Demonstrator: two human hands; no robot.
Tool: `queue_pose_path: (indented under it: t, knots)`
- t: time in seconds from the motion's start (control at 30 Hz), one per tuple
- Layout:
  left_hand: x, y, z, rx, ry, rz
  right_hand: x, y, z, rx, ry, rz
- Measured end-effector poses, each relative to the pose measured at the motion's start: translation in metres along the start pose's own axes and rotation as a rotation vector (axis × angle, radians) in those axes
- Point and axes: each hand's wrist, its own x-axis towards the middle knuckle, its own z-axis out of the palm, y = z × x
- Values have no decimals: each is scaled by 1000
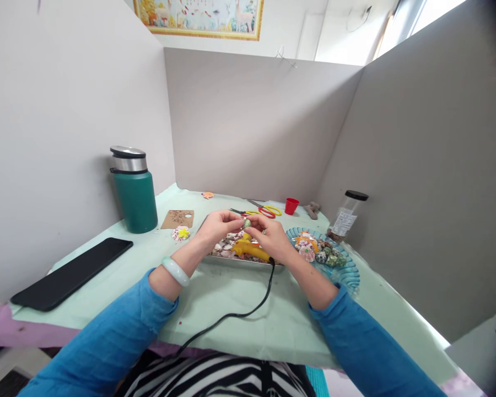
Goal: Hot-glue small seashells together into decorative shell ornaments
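Observation:
Between the fingertips of both hands is a small greenish shell (247,223), held above a metal tray (240,261). My left hand (220,227) pinches it from the left, a pale jade bangle (176,271) on that wrist. From the other side my right hand (269,234) grips the same shell with thumb and finger. Under the hands, the tray holds many small seashells (222,248) and a yellow glue gun (250,251), whose black cord (242,315) runs toward my lap. My hands partly cover the tray.
At right, a blue glass plate (353,270) carries shells; a black-lidded jar (347,215) leans behind it. Scissors (268,210) and a red cup (291,206) lie at the back. A green bottle (135,193), cardboard (177,219), shell flower (181,233) and black phone-like slab (74,273) are left. Partitions surround the table.

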Motion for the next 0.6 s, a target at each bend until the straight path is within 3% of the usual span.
queue_pose_path:
  t: [0.37, 0.6]
  knots:
    - [1, 1, 1, -19, -1, 23, 0, -2, 0, -37, 0, -18]
    - [0, 4, -2, -146, -39, -50, 0, -5, -2, 20, -20, -23]
